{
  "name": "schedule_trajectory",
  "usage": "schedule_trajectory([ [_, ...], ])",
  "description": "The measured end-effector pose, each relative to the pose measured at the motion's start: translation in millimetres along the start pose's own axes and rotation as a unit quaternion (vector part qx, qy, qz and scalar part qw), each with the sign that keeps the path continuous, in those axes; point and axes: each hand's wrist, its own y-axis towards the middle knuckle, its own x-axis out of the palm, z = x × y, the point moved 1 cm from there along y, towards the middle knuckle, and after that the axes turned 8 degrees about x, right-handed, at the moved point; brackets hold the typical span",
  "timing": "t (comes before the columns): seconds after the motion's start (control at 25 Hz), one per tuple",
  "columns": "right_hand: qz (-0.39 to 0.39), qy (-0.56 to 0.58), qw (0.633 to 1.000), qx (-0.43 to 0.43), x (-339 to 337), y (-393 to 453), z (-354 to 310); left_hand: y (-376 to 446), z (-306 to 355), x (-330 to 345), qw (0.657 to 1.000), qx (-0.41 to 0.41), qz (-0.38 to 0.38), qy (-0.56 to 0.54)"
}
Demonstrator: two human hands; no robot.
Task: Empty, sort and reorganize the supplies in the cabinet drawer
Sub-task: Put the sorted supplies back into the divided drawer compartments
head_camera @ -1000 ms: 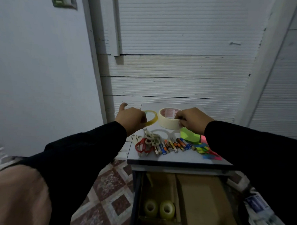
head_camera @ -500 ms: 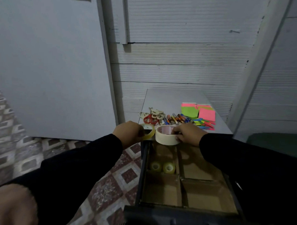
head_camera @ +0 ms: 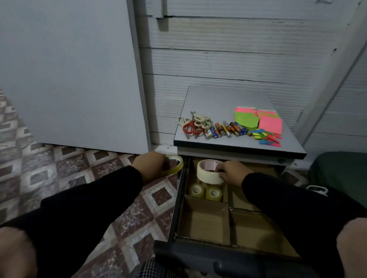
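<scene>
fingers of the right hand point(head_camera: 231, 173) curl round a masking tape roll point(head_camera: 210, 171) at frame centre, held over the open drawer point(head_camera: 234, 220) above two clear tape rolls point(head_camera: 205, 191) in its rear left compartment. the left hand point(head_camera: 149, 165) grips a thin yellowish tape ring point(head_camera: 175, 162) just left of the drawer. scissors point(head_camera: 194, 124), batteries point(head_camera: 225, 130) and sticky notes point(head_camera: 260, 124) lie on the cabinet top point(head_camera: 221, 98), upper right.

tape rolls point(head_camera: 211, 171) over open drawer point(head_camera: 204, 222)
</scene>
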Motion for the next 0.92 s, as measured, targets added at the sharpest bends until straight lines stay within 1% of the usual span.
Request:
schedule_trajectory([
  [0.16,-0.004,-0.022,1.0,-0.002,15.3,29.1,2.3,6.4,-13.2,18.5,0.999,-0.007,-0.024,-0.025],
  [0.36,-0.009,-0.06,0.998,-0.004,39.4,52.2,4.7,9.1,-23.5,34.4,0.999,-0.008,-0.053,-0.004],
  [0.48,-0.015,-0.073,0.997,-0.009,50.0,56.1,3.7,13.8,-27.8,36.5,0.998,-0.006,-0.056,-0.005],
  [0.6,-0.005,-0.088,0.996,-0.032,53.5,60.3,5.6,17.2,-28.9,38.0,0.998,-0.002,-0.059,-0.013],
  [0.72,0.004,-0.096,0.992,-0.081,50.1,58.7,9.6,18.8,-26.6,37.4,0.998,0.008,-0.055,-0.016],
  [0.8,0.023,-0.105,0.988,-0.108,47.4,53.6,13.4,19.5,-25.6,37.1,0.999,0.012,-0.051,-0.014],
  [0.92,0.056,-0.134,0.982,-0.124,49.1,43.1,17.7,20.1,-25.4,39.5,0.999,0.014,-0.046,-0.014],
])
